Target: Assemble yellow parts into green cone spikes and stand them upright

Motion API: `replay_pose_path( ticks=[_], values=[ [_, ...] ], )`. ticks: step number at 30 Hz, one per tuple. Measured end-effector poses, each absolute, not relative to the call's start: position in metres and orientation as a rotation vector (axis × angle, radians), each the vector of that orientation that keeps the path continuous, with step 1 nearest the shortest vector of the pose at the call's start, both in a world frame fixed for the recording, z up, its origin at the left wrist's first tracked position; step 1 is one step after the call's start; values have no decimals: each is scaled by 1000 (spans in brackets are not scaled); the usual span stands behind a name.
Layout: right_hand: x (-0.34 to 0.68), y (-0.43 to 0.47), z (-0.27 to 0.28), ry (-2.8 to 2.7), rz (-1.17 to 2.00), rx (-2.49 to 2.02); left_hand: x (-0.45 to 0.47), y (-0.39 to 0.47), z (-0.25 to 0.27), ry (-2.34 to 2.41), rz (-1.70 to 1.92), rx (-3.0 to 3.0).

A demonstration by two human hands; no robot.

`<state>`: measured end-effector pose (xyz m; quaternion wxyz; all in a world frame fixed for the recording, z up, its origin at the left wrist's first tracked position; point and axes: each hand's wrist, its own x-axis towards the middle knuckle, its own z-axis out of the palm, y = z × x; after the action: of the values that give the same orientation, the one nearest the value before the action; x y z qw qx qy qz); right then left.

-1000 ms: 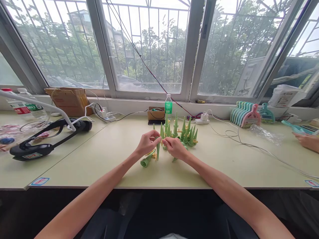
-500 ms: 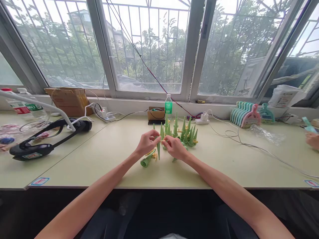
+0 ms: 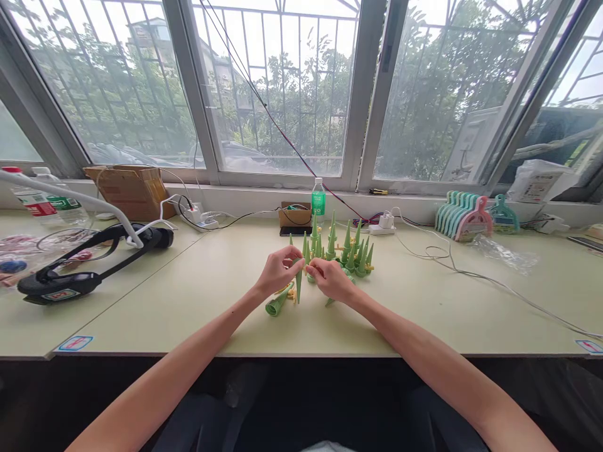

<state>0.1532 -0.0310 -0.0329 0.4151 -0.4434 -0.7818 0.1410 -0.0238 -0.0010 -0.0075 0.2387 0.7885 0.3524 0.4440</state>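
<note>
My left hand (image 3: 279, 271) is closed around the top of a green plastic cone-shaped spike (image 3: 298, 287), which hangs with its tip downward. Close beside it, the fingers of my right hand (image 3: 330, 277) are pinched together at the upper end of that spike; what lies between them is too small to make out. Under my left hand, another green spike (image 3: 275, 305) lies with its open round end toward me, and small yellow valve pieces (image 3: 291, 294) are next to it. Beyond my hands stand several upright green spikes (image 3: 347, 246), some with yellow valves.
A green-labelled bottle (image 3: 318, 202) and a small open cardboard box (image 3: 294, 217) stand behind the spikes. On the left lies a black headset (image 3: 70, 276). Pastel hangers (image 3: 464, 216), a clear plastic bag (image 3: 504, 254) and a white cable (image 3: 494, 289) are on the right.
The hanging spike's tip has shifted slightly left, while my hands stay almost in place. At the far right, another person's hand with a light blue object has gone out of view.
</note>
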Motion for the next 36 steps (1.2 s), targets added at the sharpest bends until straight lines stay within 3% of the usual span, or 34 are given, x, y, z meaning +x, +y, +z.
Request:
replay_pose_path(
  ticks=[36],
  values=[
    [152,-32,-31,-1964,356,-1145,-23,-1,-9,955,1203,2172]
  ],
)
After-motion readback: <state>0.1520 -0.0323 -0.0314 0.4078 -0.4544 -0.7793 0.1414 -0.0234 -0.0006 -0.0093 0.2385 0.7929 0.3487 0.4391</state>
